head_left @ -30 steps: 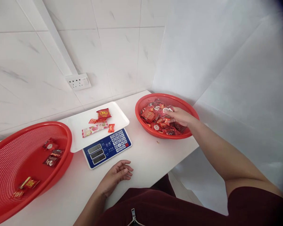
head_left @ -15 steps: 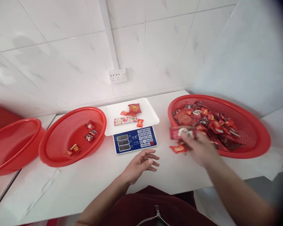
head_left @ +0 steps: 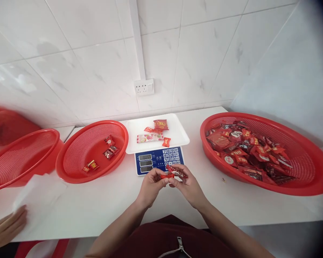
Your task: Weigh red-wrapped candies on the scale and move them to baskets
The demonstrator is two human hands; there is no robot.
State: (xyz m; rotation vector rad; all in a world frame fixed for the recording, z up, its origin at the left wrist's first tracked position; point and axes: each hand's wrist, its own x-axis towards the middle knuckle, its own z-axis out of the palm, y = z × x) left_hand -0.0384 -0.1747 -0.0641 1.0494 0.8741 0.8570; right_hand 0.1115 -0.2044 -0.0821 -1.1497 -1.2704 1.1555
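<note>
My left hand (head_left: 151, 185) and my right hand (head_left: 187, 184) meet in front of the blue scale (head_left: 159, 159), fingertips pinched together on small red candy packets (head_left: 173, 172). The right hand holds a longer red wrapper; the left pinches a smaller red piece. The scale's white tray (head_left: 174, 134) carries several wrapped candies (head_left: 153, 133). To the right stands a red basket (head_left: 307, 172) heaped with red candy packets (head_left: 244, 147). On the left a red basket (head_left: 78, 168) holds a few packets (head_left: 107, 148).
Another red basket (head_left: 18, 157) stands at the far left, with a red bag behind it. Another person's hand (head_left: 5, 225) rests at the lower left by a white sheet (head_left: 40, 193). A wall socket (head_left: 144, 87) sits above the scale. A tiny scrap (head_left: 224, 180) lies on the white counter.
My right hand came out of the full basket with red packets and moved left to the front of the scale. My left hand lifted from the counter and pinched them. The view swung left.
</note>
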